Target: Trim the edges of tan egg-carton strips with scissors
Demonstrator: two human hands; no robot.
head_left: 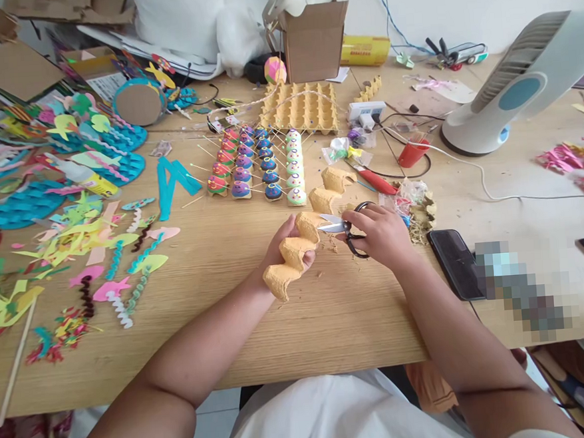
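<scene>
A wavy strip of tan egg carton (pixel 292 251) lies across my left hand (pixel 281 241), whose fingers are wrapped round its underside. My right hand (pixel 380 235) grips black-handled scissors (pixel 333 224); their blades point left and meet the strip's upper end, slightly parted. Just beyond the blades, another wavy carton piece (pixel 327 191) sits on or over the table; whether it joins the held strip I cannot tell. Small tan scraps (pixel 332 243) are scattered below the scissors.
Painted carton rows (pixel 268 164) with thin sticks stand ahead, before an egg tray (pixel 300 108). Coloured paper cutouts (pixel 72 227) cover the left side. On the right are a phone (pixel 456 264), a red cup (pixel 414 150), a white fan (pixel 518 90) and its cable.
</scene>
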